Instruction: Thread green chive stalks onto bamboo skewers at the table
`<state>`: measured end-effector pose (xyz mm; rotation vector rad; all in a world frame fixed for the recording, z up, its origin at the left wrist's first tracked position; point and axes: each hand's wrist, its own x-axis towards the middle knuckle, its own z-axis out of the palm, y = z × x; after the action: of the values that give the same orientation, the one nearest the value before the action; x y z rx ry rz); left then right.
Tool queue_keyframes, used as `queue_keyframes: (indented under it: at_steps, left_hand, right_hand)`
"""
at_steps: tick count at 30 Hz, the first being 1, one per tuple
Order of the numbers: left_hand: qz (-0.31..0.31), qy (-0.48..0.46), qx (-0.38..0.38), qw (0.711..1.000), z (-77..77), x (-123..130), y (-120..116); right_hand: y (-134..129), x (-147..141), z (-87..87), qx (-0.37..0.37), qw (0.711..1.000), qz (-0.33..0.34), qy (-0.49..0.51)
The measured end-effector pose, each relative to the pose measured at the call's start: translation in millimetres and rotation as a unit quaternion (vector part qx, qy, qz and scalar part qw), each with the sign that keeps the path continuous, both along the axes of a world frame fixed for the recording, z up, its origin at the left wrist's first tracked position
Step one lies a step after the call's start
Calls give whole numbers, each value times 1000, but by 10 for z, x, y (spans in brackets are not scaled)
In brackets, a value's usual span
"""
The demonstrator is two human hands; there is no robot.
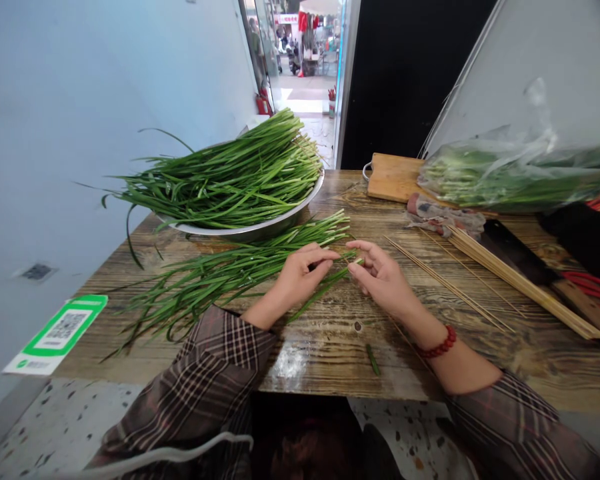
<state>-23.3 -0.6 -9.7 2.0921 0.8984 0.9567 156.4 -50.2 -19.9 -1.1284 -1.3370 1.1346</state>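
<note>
My left hand (305, 270) is closed in a pinch at the stem ends of a few garlic chives (325, 283). Facing it, my right hand (383, 277) has thumb and fingers closed about the pale tips of the same stalks. A thin bamboo skewer (409, 340) runs out below the right hand and wrist; its upper end is hidden, so whether the fingers grip it I cannot tell. Just beyond the left hand lies a loose pile of chives (220, 273), stem ends to the right. A short cut green piece (373, 360) rests near the table's front edge.
A metal basin (280, 223) heaped with chives stands at the back left. Several loose skewers (450, 287), a skewer bundle (520, 280), a knife (520, 250), a cutting board (393, 177) and a plastic bag of greens (520, 170) lie to the right. A QR card (63, 330) is at the left edge.
</note>
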Motion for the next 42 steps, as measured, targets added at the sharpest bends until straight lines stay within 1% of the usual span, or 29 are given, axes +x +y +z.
queue_keyframes:
  at_steps: [4, 7, 9, 12, 16, 18, 21, 24, 26, 28, 30, 32, 35, 40, 42]
  left_hand:
    - [-51, 1, 7, 999, -25, 20, -30]
    - [-63, 23, 3, 998, -31, 2, 13]
    - [-40, 37, 9, 998, -57, -19, 84]
    - [14, 70, 34, 997, -143, -34, 214]
    - [25, 159, 76, 984, -231, -2, 316]
    - [31, 219, 99, 970, -228, 28, 319]
    - [62, 298, 116, 945, -191, 74, 292]
    - [93, 338, 119, 929, -164, 108, 263]
    - [101, 351, 132, 922, -160, 119, 249]
    - [95, 355, 160, 916, -160, 122, 237]
    - [82, 344, 188, 917, -163, 118, 227]
    - [69, 325, 196, 923, -167, 112, 222]
    - [56, 313, 177, 931, -180, 108, 223]
    - [47, 320, 142, 936, -202, 117, 222]
    - [42, 302, 133, 943, -203, 115, 225]
  right_hand:
    - [16, 18, -27, -16, 1000, -6, -2]
    - [37, 33, -65, -37, 999, -1, -20]
    - [49, 42, -94, -54, 998, 6, -42]
    - [62, 54, -133, -64, 995, 20, -78]
    - [72, 71, -156, -56, 994, 19, -92]
    - [75, 77, -159, -55, 994, 17, -92]
    - [79, 79, -160, -50, 994, 18, -93]
    - [82, 75, -155, -45, 994, 17, -97]
    - [84, 73, -150, -41, 994, 15, -98]
    - [87, 72, -146, -38, 994, 15, -97]
    - [91, 74, -145, -38, 994, 16, -96]
    - [94, 77, -147, -38, 994, 17, -99]
    - [95, 79, -155, -37, 994, 20, -103]
    - [88, 78, -162, -41, 993, 24, -107]
    - [83, 80, -159, -40, 993, 25, -108]
